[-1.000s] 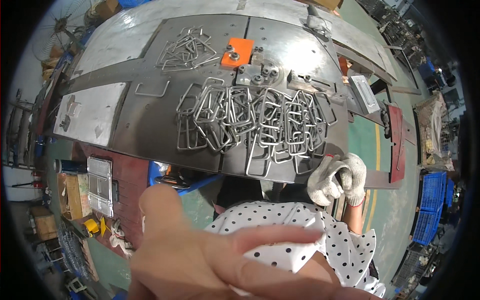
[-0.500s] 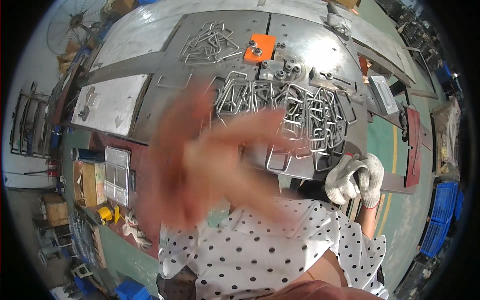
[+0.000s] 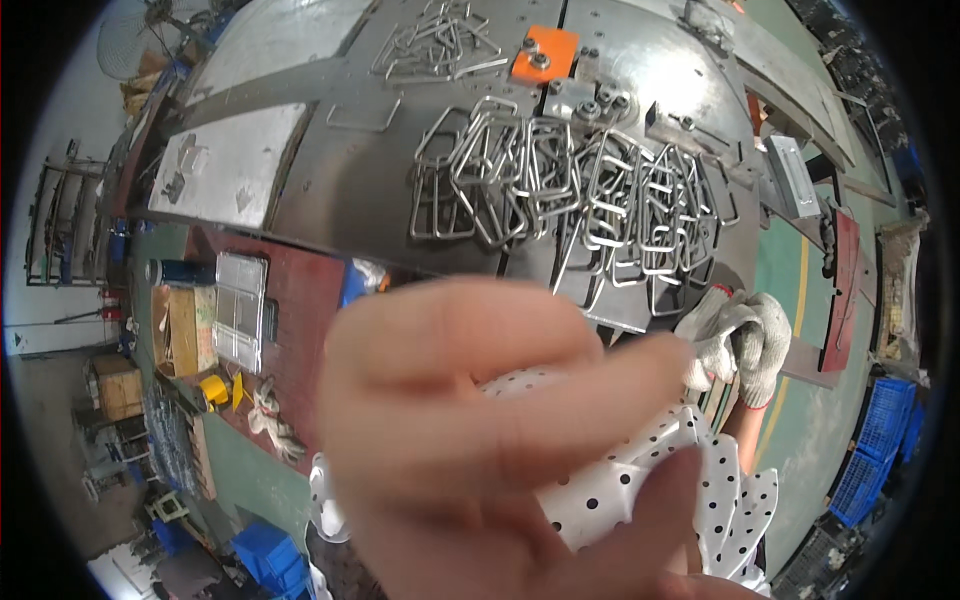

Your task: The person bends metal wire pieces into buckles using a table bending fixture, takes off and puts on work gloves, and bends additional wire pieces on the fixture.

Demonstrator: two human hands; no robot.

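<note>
My bare left hand (image 3: 470, 400) fills the lower middle, very close and slightly smeared. Its index finger points right, the thumb stands apart below, and the other fingers are curled. Nothing shows between them. At the lower right, my right hand (image 3: 763, 345) wears a white knit glove with a red-edged cuff. Its fingers are closed on a second white knit glove (image 3: 704, 338), whose cuff points up. Beyond both hands, a pile of bent metal wire frames (image 3: 540, 185) lies on the steel table (image 3: 340, 200).
Farther back lie more bent wire pieces (image 3: 440, 45), and an orange block (image 3: 548, 55) is beside bolted metal fixtures (image 3: 585, 100). On the left, a red-brown surface (image 3: 300, 330) carries a clear plastic case (image 3: 240, 310), a cardboard box (image 3: 180, 330) and loose white gloves (image 3: 270, 420).
My left hand has moved down and closer, uncovering the left side of the wire pile. My right hand still holds the glove. The whole view has shifted slightly.
</note>
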